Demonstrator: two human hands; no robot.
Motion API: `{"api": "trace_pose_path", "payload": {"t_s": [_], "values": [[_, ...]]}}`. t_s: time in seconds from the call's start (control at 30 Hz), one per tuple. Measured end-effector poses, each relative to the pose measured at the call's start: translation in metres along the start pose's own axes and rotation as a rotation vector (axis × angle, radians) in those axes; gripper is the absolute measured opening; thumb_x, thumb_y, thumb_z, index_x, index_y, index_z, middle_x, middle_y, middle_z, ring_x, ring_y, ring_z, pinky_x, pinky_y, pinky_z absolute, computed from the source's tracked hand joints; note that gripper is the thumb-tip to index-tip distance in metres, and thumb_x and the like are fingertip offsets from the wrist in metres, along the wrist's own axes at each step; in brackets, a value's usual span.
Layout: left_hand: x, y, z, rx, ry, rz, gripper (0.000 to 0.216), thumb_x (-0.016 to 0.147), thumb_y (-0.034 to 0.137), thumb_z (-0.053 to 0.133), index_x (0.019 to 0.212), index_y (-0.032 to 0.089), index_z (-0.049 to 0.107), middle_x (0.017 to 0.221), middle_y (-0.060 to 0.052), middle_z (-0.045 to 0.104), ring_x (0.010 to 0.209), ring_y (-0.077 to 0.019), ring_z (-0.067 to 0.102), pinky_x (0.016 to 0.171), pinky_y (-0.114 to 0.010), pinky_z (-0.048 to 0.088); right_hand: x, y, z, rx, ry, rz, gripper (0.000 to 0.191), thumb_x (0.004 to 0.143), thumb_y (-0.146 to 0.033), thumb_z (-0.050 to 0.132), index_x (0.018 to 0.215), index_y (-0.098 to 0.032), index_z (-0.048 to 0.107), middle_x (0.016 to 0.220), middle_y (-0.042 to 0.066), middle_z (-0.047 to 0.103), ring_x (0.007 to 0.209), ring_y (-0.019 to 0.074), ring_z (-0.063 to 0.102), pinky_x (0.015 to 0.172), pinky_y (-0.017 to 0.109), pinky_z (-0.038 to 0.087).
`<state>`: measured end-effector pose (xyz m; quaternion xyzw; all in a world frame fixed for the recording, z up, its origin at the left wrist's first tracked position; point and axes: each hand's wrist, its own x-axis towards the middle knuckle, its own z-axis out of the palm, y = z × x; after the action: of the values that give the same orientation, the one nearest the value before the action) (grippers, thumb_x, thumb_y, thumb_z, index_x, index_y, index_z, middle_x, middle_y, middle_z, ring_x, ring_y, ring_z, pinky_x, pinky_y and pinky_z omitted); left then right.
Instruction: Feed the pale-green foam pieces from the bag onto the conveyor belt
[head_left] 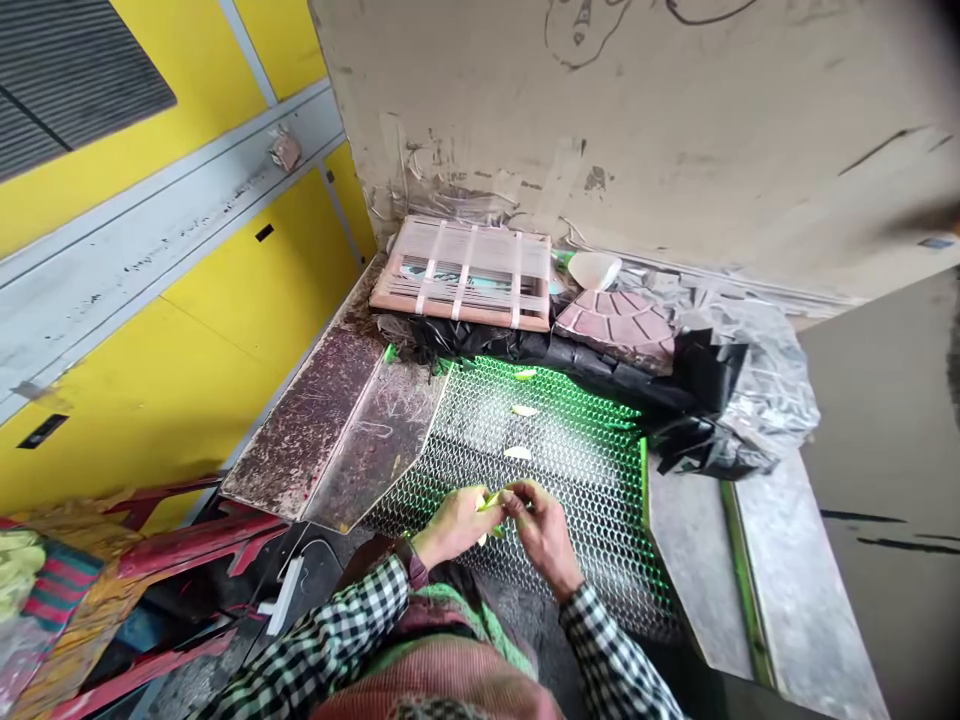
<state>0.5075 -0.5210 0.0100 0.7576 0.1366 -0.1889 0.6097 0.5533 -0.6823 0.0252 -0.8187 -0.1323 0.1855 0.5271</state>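
Checked sleeves (330,640) nearest, w/ dark wristband (411,562) on L wrist. L hand (450,530) & R hand (543,535) meet over near part of metal mesh (600,510); fingers of both closed on a small pale yellow-green piece (487,499), pinched betw. them. Prob. more of same tucked under L fingers, too small to be sure. Beyond hands, 3 sim. pieces (517,453) lie apart on mesh, in a rough line running away, farthest in green light nr. black plastic (517,345). Metal side plates (382,430) flank mesh L & R. Above black plastic: wood-edged frame w/ strips (480,270), pink fan-shaped slab (619,320) & white dish (592,269), clear sheeting (772,370) to R. Behind: big stained board (660,130), yellow panels (240,270) at L
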Motion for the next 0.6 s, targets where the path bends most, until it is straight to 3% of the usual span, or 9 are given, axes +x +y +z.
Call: {"api": "trace_pose_path", "payload": {"t_s": [0.1, 0.27, 0.33, 0.4, 0.5, 0.6], "values": [[0.001, -0.005, 0.001, -0.11, -0.005, -0.039, 0.045, 0.088, 0.062, 0.061, 0.082, 0.017, 0.061, 0.069, -0.001, 0.062, 0.058, -0.0135, 0.053, 0.052, -0.024, 0.033, -0.001, 0.014, 0.006, 0.144, 0.038, 0.074, 0.034, 0.097, -0.052, 0.058, 0.092, -0.021, 0.069, 0.086, 0.005, 0.071, 0.08, 0.0208, 0.063, 0.071, 0.031, 0.049], [-0.003, -0.008, -0.001, -0.283, 0.071, -0.144, 0.056, 0.089, 0.067, 0.058, 0.102, 0.014, 0.068, 0.078, -0.004, 0.068, 0.059, -0.0127, 0.057, 0.051, -0.023, 0.035, -0.003, 0.031, 0.015, 0.354, 0.108, 0.166, 0.039, 0.094, -0.059, 0.061, 0.095, -0.02, 0.067, 0.083, 0.005, 0.07, 0.072, 0.0201, 0.064, 0.063, 0.031, 0.053], [-0.003, -0.01, -0.004, -0.308, 0.116, -0.17, 0.057, 0.089, 0.067, 0.057, 0.104, 0.013, 0.068, 0.078, -0.005, 0.069, 0.062, -0.0138, 0.06, 0.051, -0.022, 0.035, -0.001, 0.04, 0.012, 0.209, 0.222, 0.108, 0.037, 0.098, -0.055, 0.056, 0.097, -0.02, 0.066, 0.085, 0.005, 0.07, 0.071, 0.0196, 0.063, 0.063, 0.032, 0.053], [-0.003, -0.012, -0.007, -0.284, 0.138, -0.177, 0.056, 0.088, 0.066, 0.059, 0.102, 0.012, 0.068, 0.076, -0.006, 0.07, 0.061, -0.014, 0.061, 0.05, -0.021, 0.034, -0.001, 0.053, 0.006, -0.092, 0.298, -0.076, 0.03, 0.102, -0.046, 0.052, 0.099, -0.021, 0.067, 0.093, 0.007, 0.072, 0.077, 0.02, 0.064, 0.066, 0.032, 0.051], [-0.003, -0.014, -0.01, -0.217, 0.125, -0.163, 0.054, 0.087, 0.065, 0.059, 0.097, 0.012, 0.067, 0.075, -0.006, 0.072, 0.054, -0.0128, 0.056, 0.049, -0.023, 0.036, -0.007, 0.071, -0.006, -0.5, 0.184, -0.386, 0.022, 0.104, -0.029, 0.048, 0.104, -0.022, 0.069, 0.106, 0.009, 0.072, 0.088, 0.0218, 0.064, 0.072, 0.034, 0.05], [-0.005, -0.012, -0.008, -0.123, 0.113, -0.129, 0.05, 0.089, 0.063, 0.057, 0.09, 0.014, 0.066, 0.071, -0.005, 0.071, 0.054, -0.0136, 0.055, 0.051, -0.024, 0.037, -0.02, 0.075, -0.012, -0.678, 0.039, -0.506, 0.025, 0.102, -0.018, 0.046, 0.113, -0.023, 0.067, 0.114, 0.01, 0.071, 0.097, 0.0247, 0.063, 0.081, 0.039, 0.049]]}}
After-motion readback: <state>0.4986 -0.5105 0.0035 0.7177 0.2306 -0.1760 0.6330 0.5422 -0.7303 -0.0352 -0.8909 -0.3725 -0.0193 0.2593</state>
